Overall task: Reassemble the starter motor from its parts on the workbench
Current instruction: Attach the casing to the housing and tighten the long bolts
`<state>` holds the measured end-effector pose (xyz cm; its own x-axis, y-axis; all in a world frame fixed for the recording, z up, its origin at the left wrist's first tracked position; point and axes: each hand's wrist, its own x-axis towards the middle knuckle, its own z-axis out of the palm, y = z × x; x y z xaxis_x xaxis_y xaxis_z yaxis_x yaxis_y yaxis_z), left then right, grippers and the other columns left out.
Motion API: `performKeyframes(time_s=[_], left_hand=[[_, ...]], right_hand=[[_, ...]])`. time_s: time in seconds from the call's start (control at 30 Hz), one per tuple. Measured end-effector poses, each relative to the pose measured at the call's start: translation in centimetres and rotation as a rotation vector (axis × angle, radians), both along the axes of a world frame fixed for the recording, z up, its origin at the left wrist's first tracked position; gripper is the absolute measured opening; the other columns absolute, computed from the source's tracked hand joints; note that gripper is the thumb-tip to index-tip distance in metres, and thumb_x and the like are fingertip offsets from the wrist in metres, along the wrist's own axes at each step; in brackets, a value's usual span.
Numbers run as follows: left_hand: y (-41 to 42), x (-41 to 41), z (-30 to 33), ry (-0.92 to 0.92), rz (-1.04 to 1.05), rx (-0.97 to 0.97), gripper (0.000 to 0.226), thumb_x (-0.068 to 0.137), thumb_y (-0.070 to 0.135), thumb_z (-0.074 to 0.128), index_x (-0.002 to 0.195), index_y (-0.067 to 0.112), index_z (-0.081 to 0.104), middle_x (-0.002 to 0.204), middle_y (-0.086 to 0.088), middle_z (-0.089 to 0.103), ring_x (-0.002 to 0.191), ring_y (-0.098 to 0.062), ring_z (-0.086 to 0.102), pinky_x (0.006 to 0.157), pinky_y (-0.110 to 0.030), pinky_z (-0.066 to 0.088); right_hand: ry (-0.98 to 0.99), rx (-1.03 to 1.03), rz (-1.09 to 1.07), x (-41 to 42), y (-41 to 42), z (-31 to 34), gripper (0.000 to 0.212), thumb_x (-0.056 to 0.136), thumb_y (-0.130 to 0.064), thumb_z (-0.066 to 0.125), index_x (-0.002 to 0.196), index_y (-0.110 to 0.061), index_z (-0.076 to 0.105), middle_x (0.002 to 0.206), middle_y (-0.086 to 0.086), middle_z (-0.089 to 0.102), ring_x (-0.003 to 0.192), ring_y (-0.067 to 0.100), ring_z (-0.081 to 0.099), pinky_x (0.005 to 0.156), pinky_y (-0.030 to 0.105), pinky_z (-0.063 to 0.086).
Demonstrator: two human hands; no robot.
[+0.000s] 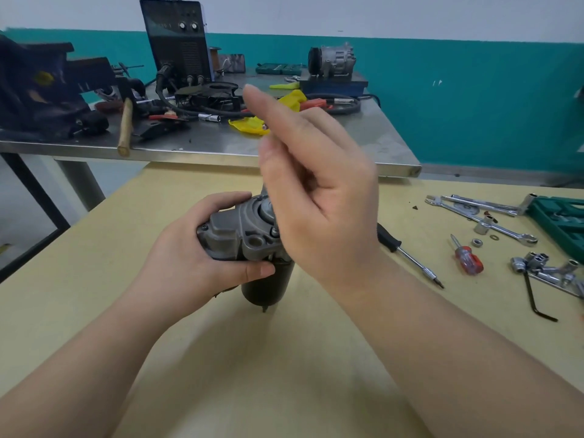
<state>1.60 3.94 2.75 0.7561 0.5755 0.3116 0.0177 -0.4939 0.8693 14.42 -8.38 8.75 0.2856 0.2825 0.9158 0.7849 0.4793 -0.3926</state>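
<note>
— Where is the starter motor (249, 245) now?

— Standing on end on the yellow bench (221, 358), black body down. My left hand (192, 257) grips the grey nose housing, thumb curled under its flange. My right hand (316, 197) is raised in front of it, forefinger straight, the others loosely bent, holding nothing I can see.

— How do you do this step well?

— I'd say keep the left grip firm so the body stays upright, and seat each screw straight (one shows by the flange hole) before tightening.

— Room to move?

— Bare bench in front of me; the screwdrivers (467, 257) and wrenches (480, 216) lie well apart on my right, the bench's far edge just behind the motor
</note>
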Motion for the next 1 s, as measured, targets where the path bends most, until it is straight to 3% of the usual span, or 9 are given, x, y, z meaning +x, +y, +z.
performKeyframes(time_s=[0.07,0.2,0.33,0.43,0.53,0.67,0.83,0.93,1.0], left_hand=[[0.0,0.0,0.1,-0.003,-0.004,-0.007,0.088,0.051,0.016,0.109,0.118,0.055,0.069,0.103,0.02,0.078,0.085,-0.007,0.078,0.055,-0.027,0.063],[-0.1,-0.1,0.1,-0.009,-0.015,0.006,0.089,0.05,0.021,0.106,0.121,0.059,0.067,0.108,0.026,0.077,0.093,0.001,0.076,0.058,-0.019,0.061],[-0.4,-0.1,0.4,-0.02,-0.026,-0.032,0.088,0.042,0.035,0.102,0.119,0.06,0.067,0.108,0.027,0.077,0.094,0.003,0.075,0.058,-0.017,0.06],[-0.5,-0.3,0.6,-0.033,-0.026,-0.05,0.086,0.04,0.039,0.098,0.117,0.06,0.068,0.108,0.026,0.077,0.095,0.003,0.075,0.059,-0.014,0.058],[-0.5,-0.4,0.7,-0.047,-0.026,-0.05,0.083,0.04,0.037,0.097,0.115,0.057,0.069,0.106,0.025,0.077,0.094,0.002,0.075,0.059,-0.012,0.057],[-0.5,-0.4,0.7,-0.045,-0.031,-0.055,0.086,0.039,0.037,0.096,0.119,0.052,0.07,0.106,0.022,0.078,0.093,-0.002,0.075,0.058,-0.017,0.059],[-0.5,-0.2,0.5,-0.038,-0.028,-0.044,0.084,0.041,0.036,0.099,0.117,0.058,0.069,0.107,0.024,0.077,0.093,-0.003,0.076,0.059,-0.028,0.065],[-0.4,-0.1,0.3,-0.031,-0.018,-0.015,0.092,0.043,0.022,0.11,0.117,0.057,0.069,0.107,0.024,0.077,0.092,-0.005,0.077,0.06,-0.027,0.065],[-0.2,-0.1,0.2,-0.031,-0.014,-0.009,0.09,0.044,0.022,0.107,0.117,0.057,0.069,0.107,0.023,0.077,0.092,-0.004,0.077,0.06,-0.024,0.064]], right_hand=[[0.015,-0.069,0.032,0.5,-0.4,0.9,0.027,0.103,-0.004,0.063,0.129,0.004,0.07,0.083,0.005,0.065,0.072,0.022,0.059,0.068,0.031,0.049],[0.211,-0.184,0.082,0.9,-0.9,2.3,0.015,0.101,-0.009,0.07,0.113,-0.007,0.078,0.081,-0.01,0.072,0.072,0.003,0.064,0.067,0.016,0.049],[0.478,-0.251,0.099,0.8,-0.5,3.5,0.026,0.1,-0.005,0.062,0.121,-0.016,0.074,0.057,0.008,0.06,0.043,0.016,0.048,0.041,0.026,0.04],[0.752,-0.421,0.357,1.5,-0.6,4.4,0.016,0.104,-0.01,0.061,0.111,-0.011,0.075,0.055,0.007,0.058,0.037,0.011,0.041,0.035,0.019,0.03],[0.841,-0.52,0.639,2.0,-1.3,4.5,0.016,0.107,-0.021,0.061,0.104,-0.009,0.071,0.064,0.006,0.059,0.046,0.008,0.046,0.039,0.018,0.035],[0.87,-0.466,0.767,1.8,-1.8,3.8,0.007,0.101,-0.009,0.063,0.094,-0.009,0.063,0.074,0.009,0.066,0.055,0.008,0.056,0.046,0.018,0.045],[0.629,-0.049,0.306,0.0,-0.8,1.0,0.015,0.099,-0.005,0.071,0.093,-0.01,0.058,0.076,0.01,0.073,0.049,0.016,0.062,0.045,0.027,0.048],[0.524,0.003,0.262,-0.8,-0.1,-0.2,0.012,0.099,-0.009,0.07,0.107,-0.018,0.07,0.08,0.006,0.07,0.06,0.017,0.062,0.057,0.022,0.049],[0.469,-0.03,0.266,-0.8,0.1,-0.6,0.029,0.101,-0.008,0.066,0.127,-0.019,0.072,0.081,0.012,0.065,0.064,0.029,0.057,0.058,0.028,0.048]])
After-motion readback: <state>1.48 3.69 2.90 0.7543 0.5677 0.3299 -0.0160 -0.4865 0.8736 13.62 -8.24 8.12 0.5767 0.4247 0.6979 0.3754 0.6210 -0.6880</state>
